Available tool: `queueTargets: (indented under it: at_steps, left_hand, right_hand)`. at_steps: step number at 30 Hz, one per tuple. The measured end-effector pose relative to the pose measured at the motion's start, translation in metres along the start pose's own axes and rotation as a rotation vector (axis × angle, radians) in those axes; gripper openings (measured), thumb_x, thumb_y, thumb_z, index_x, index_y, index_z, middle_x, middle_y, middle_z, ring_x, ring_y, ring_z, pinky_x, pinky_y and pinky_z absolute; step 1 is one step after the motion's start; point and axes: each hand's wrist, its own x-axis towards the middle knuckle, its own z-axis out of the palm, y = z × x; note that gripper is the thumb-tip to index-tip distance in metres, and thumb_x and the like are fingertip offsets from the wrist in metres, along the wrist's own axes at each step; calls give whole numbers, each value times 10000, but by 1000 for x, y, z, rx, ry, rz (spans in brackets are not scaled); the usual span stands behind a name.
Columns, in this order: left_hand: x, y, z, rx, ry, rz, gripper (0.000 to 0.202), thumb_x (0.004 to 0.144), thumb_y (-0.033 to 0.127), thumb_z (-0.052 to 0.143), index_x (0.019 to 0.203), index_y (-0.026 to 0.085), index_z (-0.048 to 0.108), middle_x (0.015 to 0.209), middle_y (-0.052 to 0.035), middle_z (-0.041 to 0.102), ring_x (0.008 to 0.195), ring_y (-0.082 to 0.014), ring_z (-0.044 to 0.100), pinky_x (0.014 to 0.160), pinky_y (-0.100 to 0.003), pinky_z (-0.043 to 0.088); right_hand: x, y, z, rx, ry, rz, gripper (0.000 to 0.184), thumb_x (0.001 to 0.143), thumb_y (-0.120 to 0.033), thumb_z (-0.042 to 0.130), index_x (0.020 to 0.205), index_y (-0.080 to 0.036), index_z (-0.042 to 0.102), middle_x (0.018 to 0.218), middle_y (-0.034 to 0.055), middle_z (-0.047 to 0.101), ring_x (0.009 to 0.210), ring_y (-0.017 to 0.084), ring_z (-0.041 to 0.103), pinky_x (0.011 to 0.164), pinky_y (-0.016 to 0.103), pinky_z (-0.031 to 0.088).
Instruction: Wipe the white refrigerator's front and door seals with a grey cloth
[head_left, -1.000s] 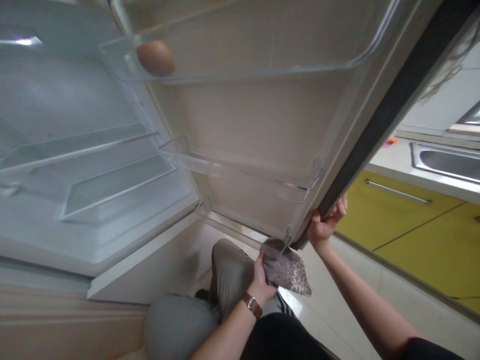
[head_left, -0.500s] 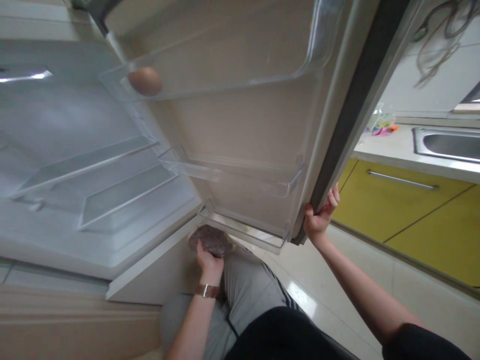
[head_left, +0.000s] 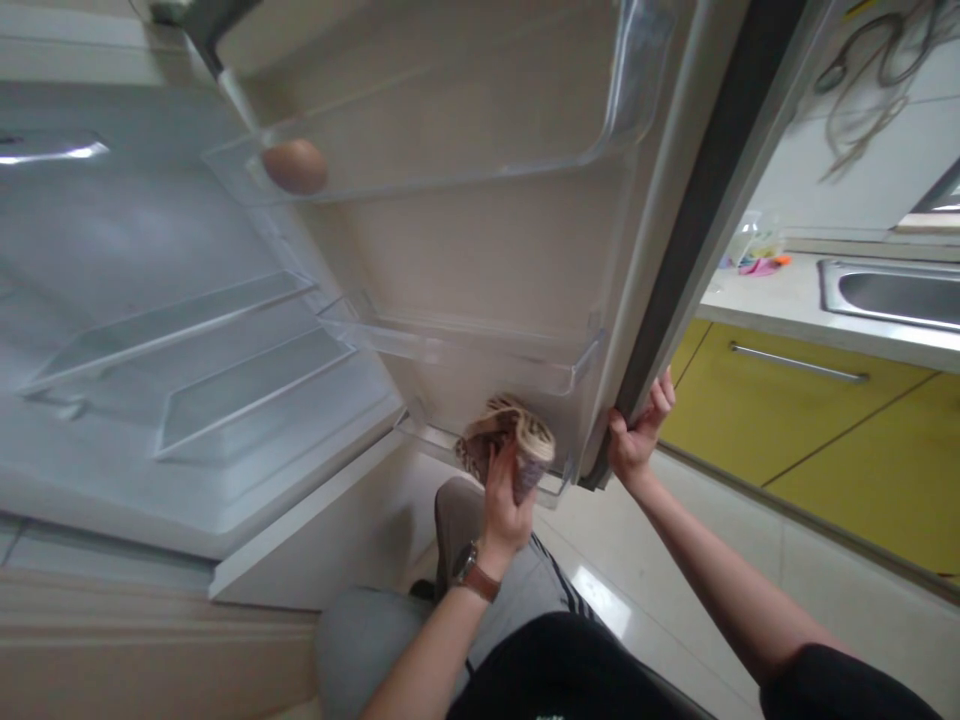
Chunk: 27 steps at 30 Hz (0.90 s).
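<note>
My left hand (head_left: 508, 505), with a brown-strapped watch on its wrist, is closed around a bunched, patterned cloth (head_left: 529, 440) in cream and brownish purple. The cloth is at the lowest clear bin (head_left: 435, 437) on the inside of the fridge door (head_left: 465, 260); whether it touches the bin or the door lining I cannot tell. My right hand (head_left: 640, 430) grips the door's lower outer edge, thumb on the inner side and fingers around the outside. An egg (head_left: 295, 167) lies in the upper clear door bin (head_left: 450, 180).
Inside the open fridge at left are glass shelves (head_left: 255, 385) and a lit lamp (head_left: 56, 152). A middle door bin (head_left: 480, 355) spans the door. To the right stand yellow cabinets (head_left: 810, 430), a counter with a steel sink (head_left: 900, 290), and a hanging cord (head_left: 892, 60).
My left hand has moved right and up with the cloth, from above my knee to the lowest door bin. My right hand keeps its hold on the door.
</note>
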Motion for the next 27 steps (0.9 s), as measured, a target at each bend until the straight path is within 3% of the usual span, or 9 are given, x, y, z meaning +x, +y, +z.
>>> queueTargets:
  at_steps: [2, 4, 9, 16, 20, 23, 27]
  left_hand:
    - [0, 8, 12, 208, -255, 260, 591, 944, 367, 559, 1507, 188, 542, 1580, -149, 510, 1517, -310, 403, 1310, -560, 103]
    - [-1, 15, 16, 377, -434, 434, 588, 956, 356, 539, 1525, 204, 530, 1586, -119, 509, 1536, -294, 375, 1314, -567, 34]
    - [-7, 21, 17, 521, -595, 631, 556, 938, 331, 565, 1472, 180, 572, 1547, -121, 555, 1509, -312, 405, 1294, -601, -89]
    - [-17, 20, 42, 651, -620, 610, 390, 896, 181, 541, 1246, 88, 688, 1328, -238, 677, 1504, -330, 409, 1309, -600, 47]
    - [-23, 9, 52, 675, -595, 640, 370, 922, 145, 490, 1227, 83, 690, 1300, -230, 690, 1500, -311, 423, 1318, -542, 52]
    - [-26, -1, 45, 529, -604, 621, 379, 906, 121, 495, 1225, 97, 698, 1294, -218, 696, 1491, -292, 445, 1323, -490, 88]
    - [-25, -9, 24, 195, -633, 521, 425, 840, 101, 532, 1212, 187, 718, 1261, -166, 731, 1454, -277, 506, 1307, -457, 193]
  right_hand:
    - [0, 2, -2, 58, -12, 7, 696, 858, -497, 642, 1492, -350, 395, 1648, 74, 279, 1589, 307, 253, 1267, 658, 225]
    - [-1, 5, -5, 122, -27, 22, 688, 850, -502, 644, 1482, -353, 417, 1654, 62, 269, 1592, 312, 244, 1268, 660, 220]
    - [-1, 14, -15, 213, -109, 104, 701, 823, -538, 660, 1460, -328, 457, 1669, 68, 242, 1586, 330, 259, 1254, 644, 267]
    - [1, 13, -18, 196, -112, 151, 737, 791, -589, 658, 1453, -324, 469, 1646, 82, 273, 1521, 327, 373, 1196, 605, 365]
    - [2, 10, -12, 177, -88, 116, 745, 807, -590, 629, 1477, -320, 447, 1657, 81, 242, 1558, 339, 304, 1230, 638, 301]
    - [2, 11, -10, 189, -77, 81, 724, 819, -566, 620, 1479, -324, 446, 1654, 74, 248, 1576, 338, 268, 1248, 648, 261]
    - [2, 13, -12, 247, -77, 79, 705, 798, -533, 660, 1449, -342, 471, 1641, 64, 268, 1544, 340, 324, 1225, 641, 302]
